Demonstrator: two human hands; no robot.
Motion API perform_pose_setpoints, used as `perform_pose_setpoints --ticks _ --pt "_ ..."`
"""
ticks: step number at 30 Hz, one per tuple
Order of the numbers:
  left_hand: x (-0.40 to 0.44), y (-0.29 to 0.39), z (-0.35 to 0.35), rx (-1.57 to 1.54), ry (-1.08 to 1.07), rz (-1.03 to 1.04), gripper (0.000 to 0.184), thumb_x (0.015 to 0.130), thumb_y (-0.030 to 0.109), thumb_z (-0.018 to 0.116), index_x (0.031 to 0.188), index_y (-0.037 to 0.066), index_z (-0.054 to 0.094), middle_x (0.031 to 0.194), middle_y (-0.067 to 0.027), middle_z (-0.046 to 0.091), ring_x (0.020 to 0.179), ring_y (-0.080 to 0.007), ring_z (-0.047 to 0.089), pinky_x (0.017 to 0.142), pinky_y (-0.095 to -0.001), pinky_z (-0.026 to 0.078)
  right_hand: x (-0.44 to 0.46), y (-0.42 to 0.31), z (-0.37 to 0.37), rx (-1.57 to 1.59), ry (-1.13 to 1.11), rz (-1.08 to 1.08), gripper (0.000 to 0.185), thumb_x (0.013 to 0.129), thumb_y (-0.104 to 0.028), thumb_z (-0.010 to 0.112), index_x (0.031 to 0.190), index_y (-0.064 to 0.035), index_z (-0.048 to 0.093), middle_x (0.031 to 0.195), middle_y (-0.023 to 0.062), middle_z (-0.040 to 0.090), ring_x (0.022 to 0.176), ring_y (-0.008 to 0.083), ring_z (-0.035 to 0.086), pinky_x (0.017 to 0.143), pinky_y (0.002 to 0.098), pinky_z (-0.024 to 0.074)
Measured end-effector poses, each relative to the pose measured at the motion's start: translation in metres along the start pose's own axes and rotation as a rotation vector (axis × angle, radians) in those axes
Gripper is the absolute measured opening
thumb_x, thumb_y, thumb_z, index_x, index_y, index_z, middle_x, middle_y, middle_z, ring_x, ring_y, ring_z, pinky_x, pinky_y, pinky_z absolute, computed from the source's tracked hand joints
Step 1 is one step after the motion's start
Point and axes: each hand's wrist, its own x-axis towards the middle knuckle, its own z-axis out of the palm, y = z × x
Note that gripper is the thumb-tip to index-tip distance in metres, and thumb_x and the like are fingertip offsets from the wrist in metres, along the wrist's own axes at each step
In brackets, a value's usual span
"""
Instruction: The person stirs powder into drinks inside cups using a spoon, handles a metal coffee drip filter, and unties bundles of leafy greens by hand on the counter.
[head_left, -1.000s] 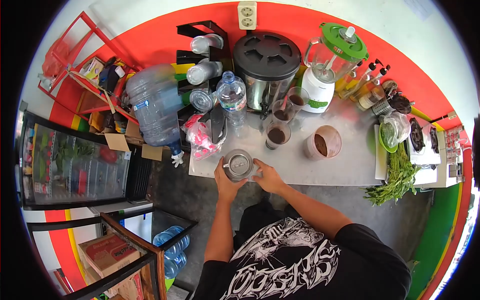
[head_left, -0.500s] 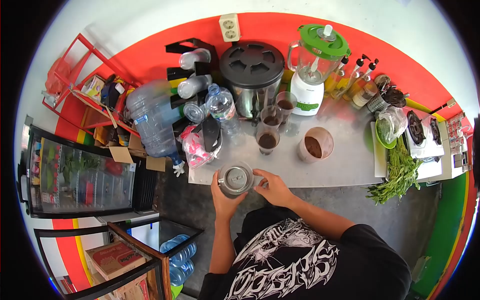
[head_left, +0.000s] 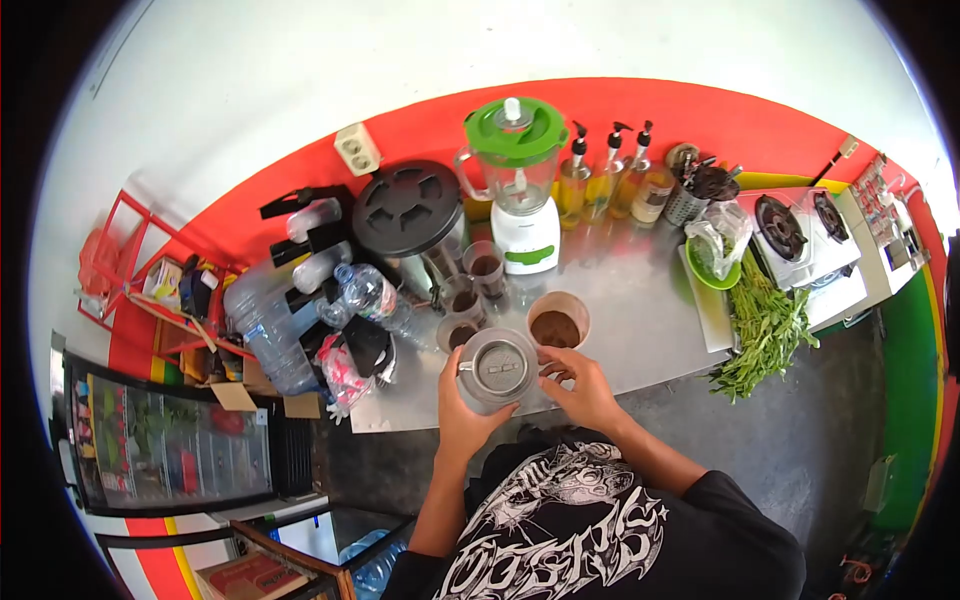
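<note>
Vessel [head_left: 499, 368], clear-sided and round, with a grey circular top marked at its centre, sits between the two hands, over the front edge of the metal counter [head_left: 640, 335]. The left hand [head_left: 465, 415] grasps it, fingers round its left side and thumb along the side nearest the person. The right hand [head_left: 585, 395] has its fingers bent at the vessel's right side; whether they grip it or only touch it, I cannot tell. What the vessel holds cannot be made out. Just beyond the left fingertips stand three clear cups, the near cup [head_left: 458, 335], the middle cup [head_left: 463, 300] and the far cup [head_left: 484, 268], each with dark brown contents. Just beyond the right fingers is a wide tub [head_left: 560, 322] with brown matter in the bottom. Farther past the fingers stands a green-lidded blender [head_left: 525, 240]. Beyond the left fingers, to the left of the cups, a clear bottle [head_left: 372, 295] lies tilted in the view. Well off to the right of the right fingers, a green bowl [head_left: 712, 272] holds a clear plastic bag [head_left: 722, 240], and a metal holder [head_left: 684, 206] is packed with dark utensils.
</note>
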Motion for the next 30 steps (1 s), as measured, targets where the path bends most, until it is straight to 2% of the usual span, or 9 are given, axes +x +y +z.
perform_pose_setpoints --ticks 4,7,9,15,22,25,27,28,30 --pt "0.035 -0.008 0.051 -0.120 -0.076 0.007 0.123 0.060 0.025 0.102 0.160 0.002 0.034 0.152 -0.0211 0.050 0.141 -0.0379 0.050 0.118 -0.0477 0.041 0.001 0.017 -0.029 -0.020 0.120 0.018 0.053 0.090 -0.001 0.075 0.141 0.0027 0.062 0.126 0.0167 0.069 0.104 0.0245 0.073 0.084 0.0334 0.0598" --pt "0.057 -0.015 0.081 -0.095 -0.127 0.037 0.125 0.060 0.026 0.102 0.161 0.004 0.033 0.152 -0.0215 0.051 0.140 -0.0380 0.052 0.117 -0.0473 0.042 0.007 0.033 -0.043 -0.066 0.196 0.051 0.051 0.091 0.001 0.074 0.141 0.0017 0.063 0.129 0.0155 0.066 0.108 0.0215 0.070 0.088 0.0309 0.0605" --pt "0.067 -0.021 0.098 -0.130 -0.133 0.023 0.124 0.060 0.026 0.102 0.161 0.004 0.033 0.151 -0.0217 0.051 0.140 -0.0382 0.051 0.117 -0.0471 0.042 0.011 0.043 -0.049 -0.137 0.228 -0.013 0.058 0.087 -0.002 0.078 0.143 0.0007 0.061 0.129 0.0163 0.067 0.109 0.0251 0.069 0.086 0.0348 0.0599" --pt "0.080 -0.026 0.116 -0.126 -0.181 0.026 0.122 0.062 0.027 0.101 0.160 0.001 0.034 0.152 -0.0228 0.051 0.141 -0.0371 0.052 0.117 -0.0455 0.043 0.017 0.065 -0.060 -0.250 0.255 -0.007 0.065 0.084 -0.005 0.081 0.145 -0.0027 0.060 0.133 0.0139 0.066 0.108 0.0277 0.067 0.080 0.0370 0.0578" --pt "0.076 -0.036 0.124 -0.198 -0.212 0.027 0.123 0.060 0.021 0.103 0.159 0.000 0.034 0.151 -0.0212 0.052 0.142 -0.0334 0.052 0.117 -0.0433 0.044 0.019 0.075 -0.067 -0.208 0.223 0.046 0.068 0.084 -0.006 0.082 0.147 -0.0043 0.058 0.138 0.0131 0.063 0.109 0.0261 0.067 0.080 0.0370 0.0570" --pt "0.074 -0.042 0.129 -0.293 -0.211 -0.015 0.122 0.060 0.018 0.103 0.159 0.000 0.034 0.150 -0.0200 0.053 0.140 -0.0317 0.054 0.116 -0.0424 0.045 0.026 0.076 -0.071 -0.193 0.167 0.078 0.074 0.083 -0.008 0.083 0.151 -0.0047 0.054 0.142 0.0137 0.059 0.112 0.0260 0.066 0.083 0.0374 0.0575" --pt "0.072 -0.045 0.130 -0.375 -0.221 -0.061 0.120 0.061 0.013 0.103 0.159 0.001 0.034 0.149 -0.0195 0.054 0.139 -0.0306 0.056 0.116 -0.0414 0.046 0.032 0.081 -0.073 -0.154 0.107 0.069 0.090 0.080 -0.012 0.087 0.159 -0.0065 0.044 0.152 0.0157 0.052 0.123 0.0292 0.064 0.090 0.0384 0.0583" --pt "0.071 -0.044 0.128 -0.374 -0.221 -0.075 0.120 0.061 0.013 0.103 0.159 0.001 0.034 0.149 -0.0195 0.054 0.139 -0.0306 0.056 0.116 -0.0414 0.046 0.033 0.083 -0.073 -0.151 0.100 0.080 0.090 0.080 -0.012 0.087 0.159 -0.0065 0.044 0.152 0.0157 0.052 0.123 0.0292 0.064 0.090 0.0384 0.0583" --pt "0.072 -0.043 0.125 -0.307 -0.236 -0.075 0.118 0.060 0.015 0.104 0.157 0.001 0.037 0.148 -0.0192 0.055 0.137 -0.0308 0.057 0.115 -0.0418 0.047 0.036 0.088 -0.073 -0.079 0.015 0.120 0.105 0.077 -0.016 0.091 0.165 -0.0085 0.034 0.160 0.0174 0.046 0.134 0.0330 0.059 0.098 0.0409 0.0578"
